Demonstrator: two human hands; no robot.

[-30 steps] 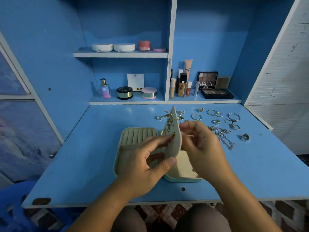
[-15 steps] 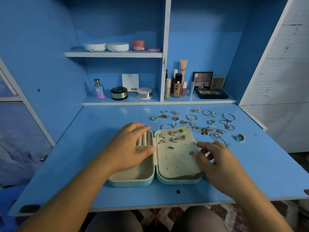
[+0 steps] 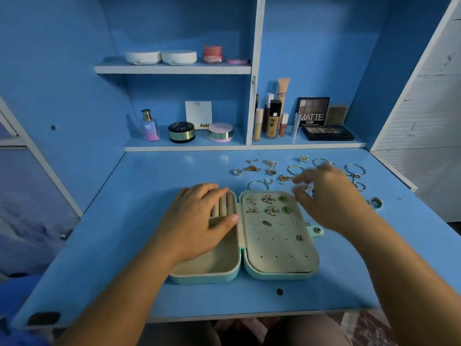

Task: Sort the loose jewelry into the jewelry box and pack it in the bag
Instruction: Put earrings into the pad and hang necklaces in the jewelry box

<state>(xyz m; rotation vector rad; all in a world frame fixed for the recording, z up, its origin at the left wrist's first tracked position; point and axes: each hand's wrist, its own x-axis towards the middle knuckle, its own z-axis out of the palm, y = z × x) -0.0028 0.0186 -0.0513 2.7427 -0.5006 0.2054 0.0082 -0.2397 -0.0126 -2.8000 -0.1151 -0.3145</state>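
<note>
Jewelry box (image 3: 277,248) under flat left hand (image 3: 197,226); blurred right hand (image 3: 329,198), seemingly splayed, over loose jewelry (image 3: 270,165).

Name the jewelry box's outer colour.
Pale turquoise: the jewelry box shows best in the head view.

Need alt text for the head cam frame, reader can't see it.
An open teal jewelry box lies on a blue desk, earrings pinned in its right half; the left hand rests flat on its left half. The right hand, blurred, hovers over loose rings and chains behind the box. Cosmetics line the shelves at the back.
</note>
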